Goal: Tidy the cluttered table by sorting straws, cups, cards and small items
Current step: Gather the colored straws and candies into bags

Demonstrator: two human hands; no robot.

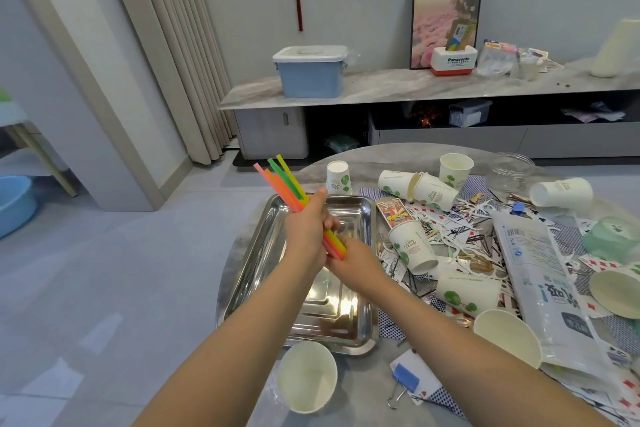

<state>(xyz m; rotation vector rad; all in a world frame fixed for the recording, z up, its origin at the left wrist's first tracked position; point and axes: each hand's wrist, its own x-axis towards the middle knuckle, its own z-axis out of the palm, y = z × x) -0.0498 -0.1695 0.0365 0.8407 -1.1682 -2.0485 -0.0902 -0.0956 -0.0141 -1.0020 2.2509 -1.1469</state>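
you are in the straw step: your left hand (304, 229) has its fingers wrapped around a bundle of coloured straws (294, 198), clamped on the middle of it, with the pink, orange, green and yellow ends fanning up and away from you. your right hand (349, 263) sits at the lower end of the same bundle, touching the straw tips; from here you cannot tell whether its fingers are closed on them or only pressing them level, since the left hand covers most of that contact. the bundle hangs in the air above the steel tray (263, 253), which lies near the left edge of the worktop (377, 378) and shows nothing inside it apart from reflections.

the rest of the sorting looks untouched. paper cups (414, 246) lie tipped and scattered across the middle and right of the worktop, one upright cup (337, 177) stands by the far edge just beyond the tray, and playing cards (429, 215) are strewn under and between them. a printed plastic bag (540, 274) lies toward the right edge, and a blue binder clip (403, 381) rests near the near edge.

your next move, as i judge it, is to square the straw ends and lay the bundle down in one place, most likely the tray below; keep the grip firm so none slide out
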